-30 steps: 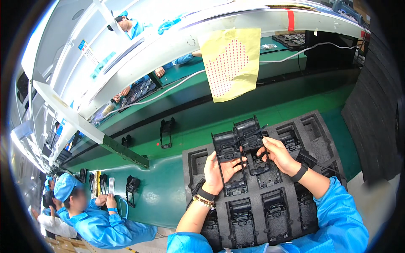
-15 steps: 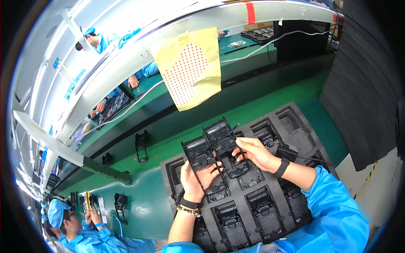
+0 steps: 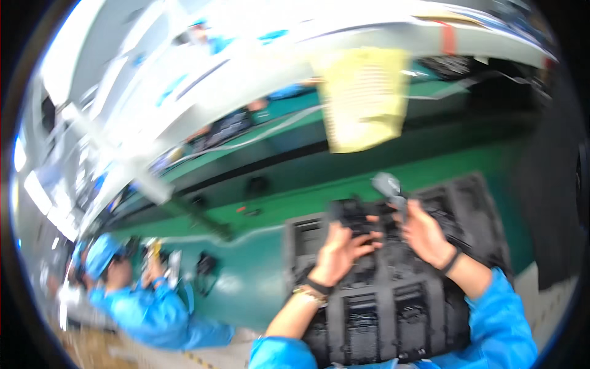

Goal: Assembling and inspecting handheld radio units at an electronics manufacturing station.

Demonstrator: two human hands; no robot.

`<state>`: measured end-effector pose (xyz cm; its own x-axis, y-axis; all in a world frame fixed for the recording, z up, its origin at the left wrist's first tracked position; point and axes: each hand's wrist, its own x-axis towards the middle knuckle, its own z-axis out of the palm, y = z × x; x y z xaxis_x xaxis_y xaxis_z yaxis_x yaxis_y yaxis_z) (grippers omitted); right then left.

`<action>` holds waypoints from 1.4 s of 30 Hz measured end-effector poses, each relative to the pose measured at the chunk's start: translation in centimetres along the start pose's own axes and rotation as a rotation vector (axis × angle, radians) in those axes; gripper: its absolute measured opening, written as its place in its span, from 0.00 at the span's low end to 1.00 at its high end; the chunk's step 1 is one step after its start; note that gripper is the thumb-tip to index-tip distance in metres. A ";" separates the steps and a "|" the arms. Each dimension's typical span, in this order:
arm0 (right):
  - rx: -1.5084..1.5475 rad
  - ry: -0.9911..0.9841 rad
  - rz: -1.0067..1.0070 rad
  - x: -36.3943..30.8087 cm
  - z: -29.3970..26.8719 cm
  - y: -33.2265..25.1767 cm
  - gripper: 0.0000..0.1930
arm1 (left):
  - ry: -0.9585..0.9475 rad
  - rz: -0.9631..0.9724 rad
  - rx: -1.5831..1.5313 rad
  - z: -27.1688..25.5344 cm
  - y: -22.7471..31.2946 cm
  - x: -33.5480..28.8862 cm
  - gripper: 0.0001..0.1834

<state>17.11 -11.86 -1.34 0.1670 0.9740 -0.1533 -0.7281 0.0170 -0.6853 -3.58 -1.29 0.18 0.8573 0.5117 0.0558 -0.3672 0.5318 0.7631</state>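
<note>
the left hand (image 3: 339, 252) is gripping a black frame (image 3: 346, 211), the right hand (image 3: 425, 237) a grey piece (image 3: 387, 184), now parting the two.

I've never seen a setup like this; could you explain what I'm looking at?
There is no machine here, just a person's two bare hands. The view comes from the left one of two wide fisheye cameras worn on the head, looking down, so straight edges bend. The left hand holds a black part; the right hand holds a greyish piece, too blurred to identify. Beneath them, a dark foam tray with black parts in its pockets lies on a green workbench. A yellow sheet hangs beyond, and a co-worker in blue is at left.
</note>
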 end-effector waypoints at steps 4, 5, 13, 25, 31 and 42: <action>-0.113 -0.115 -0.057 -2.3 -0.3 0.3 0.27 | 0.129 -0.017 0.120 0.0 -2.2 0.9 0.34; -0.134 -0.126 -0.051 -2.5 0.0 0.5 0.24 | 0.211 -0.012 0.139 -0.2 -2.7 0.9 0.41; -0.255 -0.048 0.069 -1.8 1.4 1.9 0.20 | 0.341 -0.064 0.301 0.8 -2.1 0.4 0.53; -0.254 -0.060 0.077 -1.9 1.4 1.8 0.20 | 0.318 -0.008 0.574 0.3 -3.6 0.6 0.55; -0.259 -0.033 0.059 -2.3 1.5 1.4 0.20 | 0.299 -0.002 0.569 0.5 -4.1 1.2 0.53; -0.235 -0.037 0.086 -2.0 1.6 1.4 0.22 | 0.293 -0.069 0.466 0.5 -3.6 0.9 0.50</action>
<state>14.68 -13.45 -0.89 0.0837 0.9771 -0.1954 -0.5635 -0.1153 -0.8180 -1.36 -3.07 -2.20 0.7132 0.6879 -0.1347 -0.0586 0.2500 0.9665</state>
